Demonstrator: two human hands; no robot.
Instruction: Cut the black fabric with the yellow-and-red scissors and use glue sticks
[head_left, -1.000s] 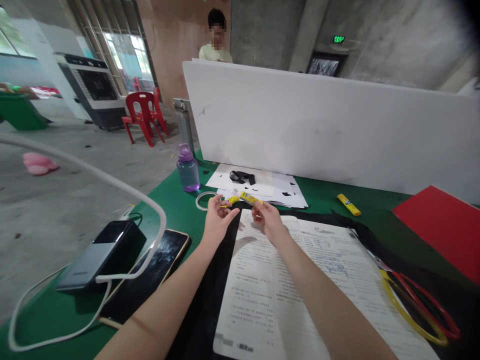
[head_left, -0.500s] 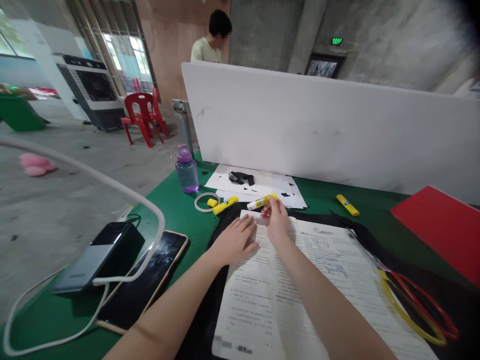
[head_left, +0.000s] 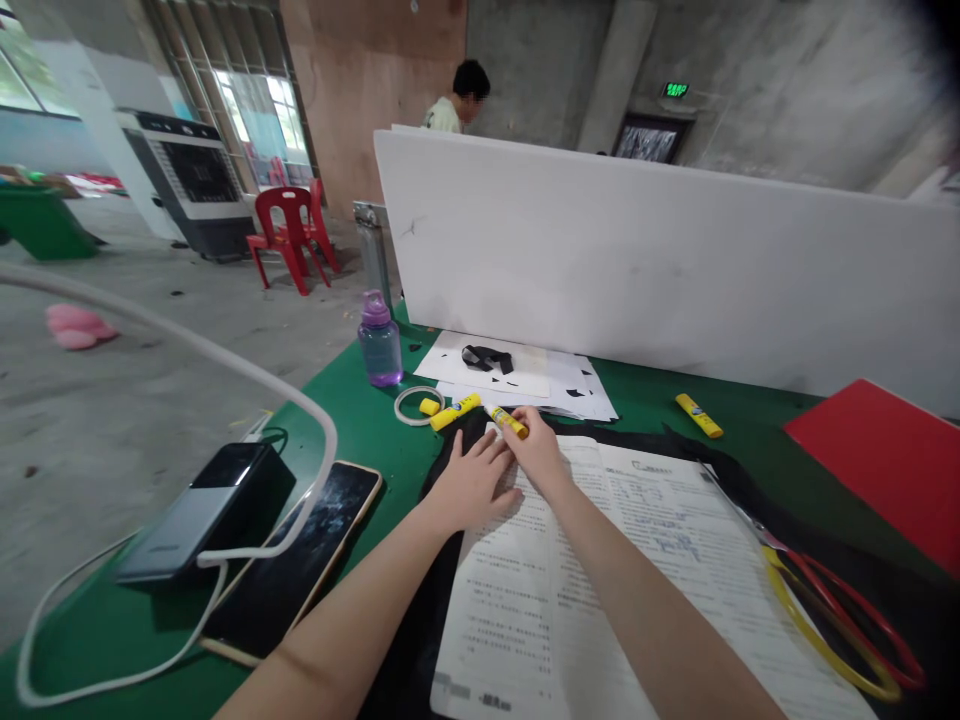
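Observation:
My left hand (head_left: 474, 482) lies flat with spread fingers on the upper left part of a printed sheet (head_left: 517, 600). My right hand (head_left: 538, 450) is closed round a yellow glue stick (head_left: 510, 423), whose white end points up and to the left near the sheet's top edge. Beneath the sheet is black cloth-like material (head_left: 409, 620). Just beyond my left fingers lie another yellow glue stick (head_left: 456, 411), a yellow cap (head_left: 430, 407) and a roll of tape (head_left: 406, 404). Scissors (head_left: 832, 610) with red and yellow handles rest on the sheet's right side.
A purple bottle (head_left: 380, 340), a phone (head_left: 300, 560) and a power bank (head_left: 196, 515) with a white cable stand left. White papers (head_left: 592, 385) with black scraps lie ahead, before a white board (head_left: 637, 260). A third glue stick (head_left: 698, 415) and red sheet (head_left: 885, 460) are right.
My right hand has turned the glue stick, so its white end now tips upward rather than left and down. The hand has moved slightly left and lower. My left fingers have spread wider.

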